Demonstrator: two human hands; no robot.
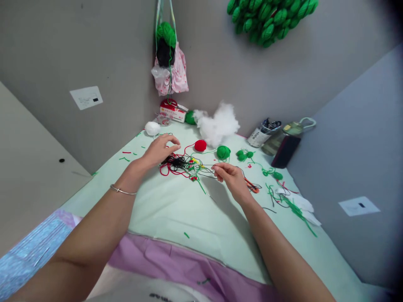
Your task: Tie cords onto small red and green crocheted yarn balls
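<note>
I observe the left hand, loosely open, by the tangled black yarn bundle on the pale-green worktop. Right of the bundle: red yarn ball; thin dark strand, pinched by the right hand.

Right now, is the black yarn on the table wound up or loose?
Loose: the black yarn lies in a tangled heap near the left hand.

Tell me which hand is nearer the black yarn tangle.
Left. The left hand is close beside the black yarn tangle, at its upper left; the right hand is farther off to its right.
</note>
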